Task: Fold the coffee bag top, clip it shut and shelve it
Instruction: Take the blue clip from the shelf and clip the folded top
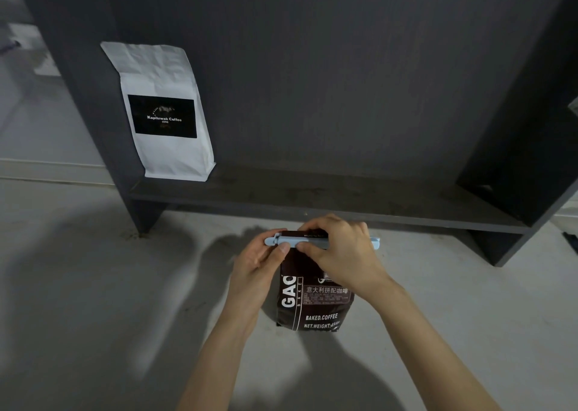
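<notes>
A dark brown coffee bag [312, 304] with white lettering stands upright on the grey floor in front of a low shelf. Its top is folded over, and a long pale blue clip [291, 240] lies across the fold. My left hand [259, 263] pinches the clip's left end between thumb and fingers. My right hand [341, 248] presses down over the clip's middle and right part, hiding most of it; only the clip's blue tip pokes out past my knuckles. Whether the clip is latched is hidden.
A dark grey shelf board [328, 198] runs just behind the bag, with upright side panels at both ends. On its left end a white coffee bag [165, 110] with a black label stands against the back panel.
</notes>
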